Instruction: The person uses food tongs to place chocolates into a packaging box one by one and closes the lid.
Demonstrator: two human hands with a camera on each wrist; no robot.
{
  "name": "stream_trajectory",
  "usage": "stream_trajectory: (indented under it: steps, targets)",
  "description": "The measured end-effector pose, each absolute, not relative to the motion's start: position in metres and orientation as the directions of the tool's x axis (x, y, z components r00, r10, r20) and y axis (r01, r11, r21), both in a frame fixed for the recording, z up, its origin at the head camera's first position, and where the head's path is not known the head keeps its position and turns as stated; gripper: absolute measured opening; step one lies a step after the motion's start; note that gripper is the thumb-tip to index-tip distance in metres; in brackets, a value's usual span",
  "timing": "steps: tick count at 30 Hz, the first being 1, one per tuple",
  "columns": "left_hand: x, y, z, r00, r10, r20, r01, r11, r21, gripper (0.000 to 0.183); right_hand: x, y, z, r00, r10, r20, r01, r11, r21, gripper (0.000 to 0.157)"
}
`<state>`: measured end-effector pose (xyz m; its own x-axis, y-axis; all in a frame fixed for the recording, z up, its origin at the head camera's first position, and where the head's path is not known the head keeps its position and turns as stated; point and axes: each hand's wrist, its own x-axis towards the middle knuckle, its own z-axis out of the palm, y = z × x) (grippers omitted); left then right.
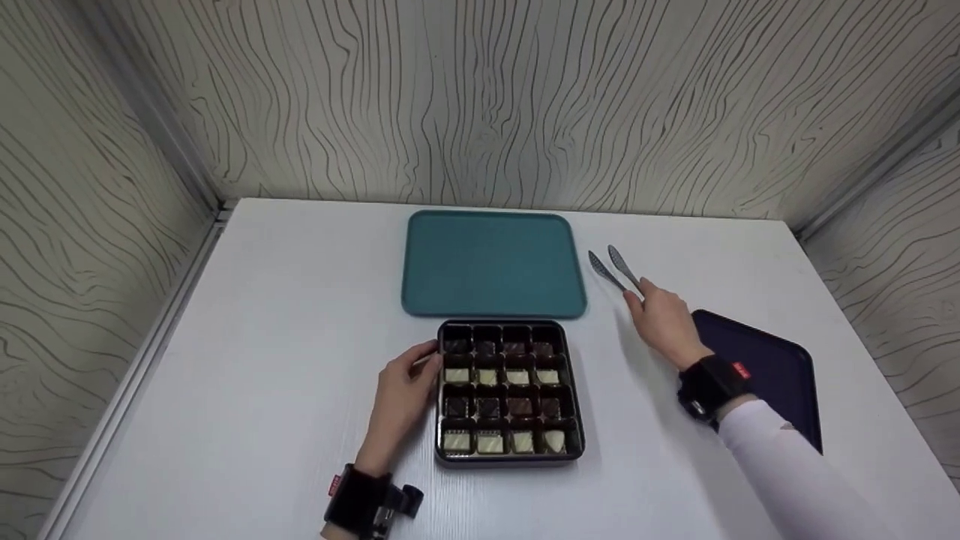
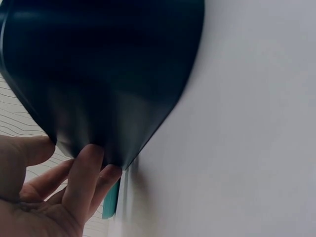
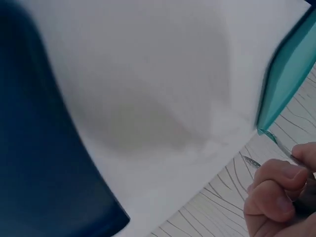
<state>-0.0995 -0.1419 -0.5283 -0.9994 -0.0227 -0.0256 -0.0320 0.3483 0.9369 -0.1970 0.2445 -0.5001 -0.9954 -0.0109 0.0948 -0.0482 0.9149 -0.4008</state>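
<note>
My right hand [image 1: 666,324] grips a pair of metal tongs [image 1: 628,279], whose two tips stand apart and point up and left, over the table to the right of the teal tray [image 1: 495,262]. In the right wrist view the tongs are mostly hidden behind curled fingers [image 3: 276,190]. My left hand [image 1: 401,394] touches the left side of a dark box [image 1: 510,461] with relaxed fingers. The left wrist view shows the fingertips [image 2: 91,153] against its smooth wall. Divided compartments in the box hold rows of dark chocolates [image 1: 487,407] and white chocolates [image 1: 487,376].
The teal tray lies flat just beyond the box. A dark blue tray [image 1: 780,375] lies at the right, partly under my right forearm. All stand on a white table [image 1: 285,300], with wood-patterned walls [image 1: 480,97] behind and at both sides.
</note>
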Motion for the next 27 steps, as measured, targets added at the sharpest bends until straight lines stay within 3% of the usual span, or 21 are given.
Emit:
stream_trajectory:
  steps: [5, 9, 15, 27]
  targets:
    - [-0.100, -0.139, -0.529, -0.999, -0.021, -0.034, -0.039, 0.369, 0.929, 0.039, -0.202, 0.237, -0.525, -0.997, 0.082, 0.009, 0.066, 0.855, -0.515, 0.053]
    - [-0.101, -0.139, -0.528, -0.999, -0.021, -0.024, -0.030, 0.361, 0.932, 0.039, -0.206, 0.231, -0.532, -0.995, 0.098, 0.005, 0.079, 0.829, -0.554, 0.056]
    - [-0.100, -0.141, -0.529, -0.999, -0.028, -0.027, -0.036, 0.369, 0.929, 0.039, -0.209, 0.224, -0.530, -0.995, 0.095, 0.021, 0.071, 0.857, -0.510, 0.029]
    - [-0.100, -0.143, -0.527, -1.000, -0.014, -0.012, -0.017, 0.373, 0.928, 0.040, -0.212, 0.220, -0.521, -0.997, 0.080, 0.000, 0.073, 0.906, -0.417, 0.033]
